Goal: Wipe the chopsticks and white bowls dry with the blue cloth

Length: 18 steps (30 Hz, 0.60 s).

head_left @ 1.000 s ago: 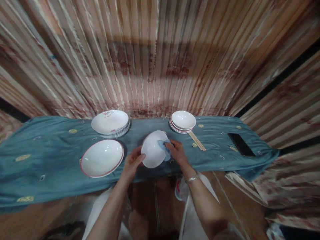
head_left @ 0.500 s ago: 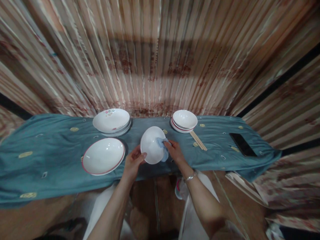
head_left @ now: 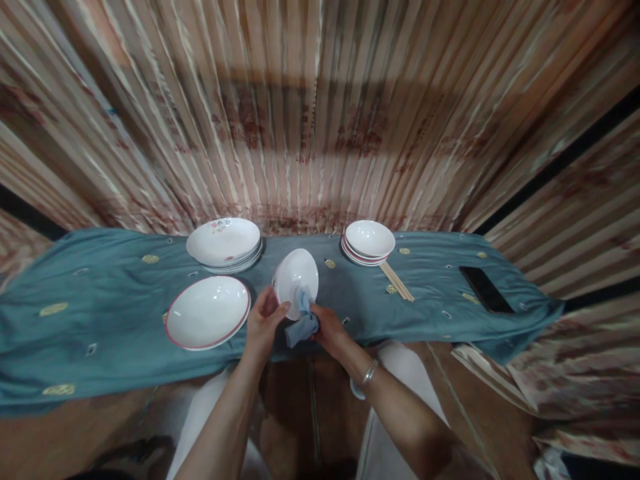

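A white bowl [head_left: 299, 272] is held tilted above the front of the cloth-covered table, its inside facing up and to the right. My left hand [head_left: 263, 319] grips its left rim, thumb over the edge. In my right hand [head_left: 327, 325] is a light blue cloth [head_left: 303, 323], pressed against the lower right part of the bowl's inside and hanging below it. My right fingers are partly hidden behind the cloth. To the left of my left hand lies a white dish with a red rim [head_left: 207, 312].
Behind that dish stands a stack of white plates [head_left: 223, 241] with a flower print. Several bowls [head_left: 370, 239] are stacked at the back right, with wooden chopsticks [head_left: 397, 281] beside them. A black phone [head_left: 485, 290] lies farther right on the teal tablecloth [head_left: 120, 293]. Pleated curtains [head_left: 310, 133] hang behind.
The bowl has moved slightly left and is tilted more steeply. My right hand has carried the blue cloth left and down, to the bowl's lower part.
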Motion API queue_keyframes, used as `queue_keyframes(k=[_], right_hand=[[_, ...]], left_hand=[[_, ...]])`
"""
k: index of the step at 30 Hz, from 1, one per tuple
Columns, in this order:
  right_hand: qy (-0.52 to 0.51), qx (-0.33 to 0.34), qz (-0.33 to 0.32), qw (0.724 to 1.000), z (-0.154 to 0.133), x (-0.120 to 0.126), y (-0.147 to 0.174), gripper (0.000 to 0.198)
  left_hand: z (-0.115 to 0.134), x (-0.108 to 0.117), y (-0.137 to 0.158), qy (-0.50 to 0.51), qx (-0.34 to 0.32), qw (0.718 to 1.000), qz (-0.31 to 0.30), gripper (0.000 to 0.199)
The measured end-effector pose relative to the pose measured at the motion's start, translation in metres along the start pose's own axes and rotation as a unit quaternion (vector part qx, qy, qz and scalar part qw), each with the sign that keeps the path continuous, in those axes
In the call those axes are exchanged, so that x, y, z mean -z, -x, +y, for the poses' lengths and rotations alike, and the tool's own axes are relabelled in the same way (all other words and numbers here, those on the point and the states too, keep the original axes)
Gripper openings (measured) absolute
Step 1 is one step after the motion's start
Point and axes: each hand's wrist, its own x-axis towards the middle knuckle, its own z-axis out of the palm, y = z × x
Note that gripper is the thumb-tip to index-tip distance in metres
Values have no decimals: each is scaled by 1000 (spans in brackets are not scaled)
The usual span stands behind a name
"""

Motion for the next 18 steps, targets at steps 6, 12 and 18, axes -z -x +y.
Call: queue_keyframes(k=[6, 12, 18], right_hand=[[88, -63, -199, 974, -7, -3, 23, 38], [84, 25, -212, 973, -41, 20, 31, 41], [140, 189, -43, 971, -58, 41, 13, 33]], left_hand=[[4, 1, -1, 5, -1, 1000, 11, 60], [6, 0, 2, 21, 43, 999, -19, 59], [6, -4, 5, 10, 57, 998, -26, 63]])
